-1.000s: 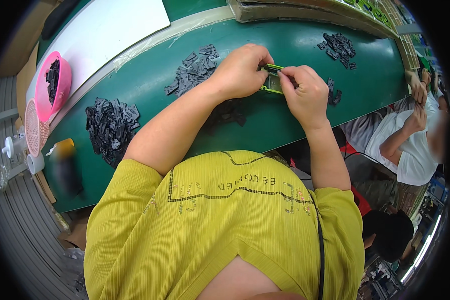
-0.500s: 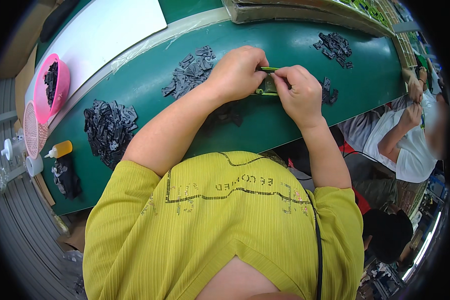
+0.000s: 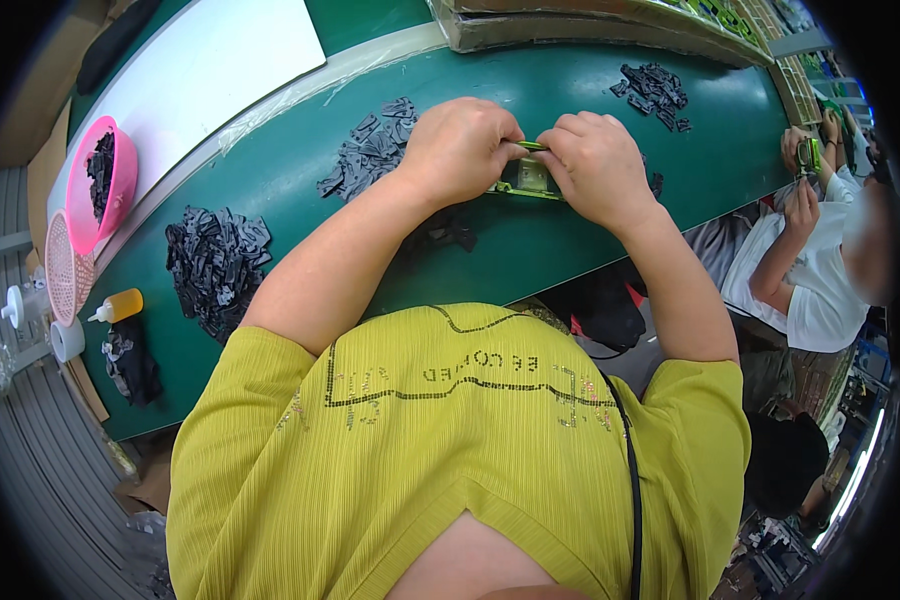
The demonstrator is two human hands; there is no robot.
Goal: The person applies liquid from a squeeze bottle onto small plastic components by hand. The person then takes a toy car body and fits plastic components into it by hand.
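Observation:
Between my two hands is a green plastic frame [image 3: 526, 189] with a see-through or open middle, held over the green table. My left hand [image 3: 458, 150] pinches its far edge at the left, fingers closed. Gripping the same far edge from the right is my right hand [image 3: 595, 165], thumb and fingers together. A thin dark strip seems to lie along that edge, but the fingertips cover most of it. Left of my left hand lies a heap of grey-black plastic pieces [image 3: 367, 150]. A few more dark pieces [image 3: 450, 232] lie in shadow under my left wrist.
A large dark heap [image 3: 215, 265] lies at the left, with a pink basket [image 3: 122, 185], an orange-filled bottle [image 3: 120, 305] and a dark cloth [image 3: 130, 365] beyond. Another pile [image 3: 655, 92] sits far right, near a cardboard box [image 3: 530, 28]. A co-worker [image 3: 820, 250] handles a green part at right.
My right hand has shifted its grip along the far edge, and the green frame's near part shows more now. The co-worker at right has raised a green part.

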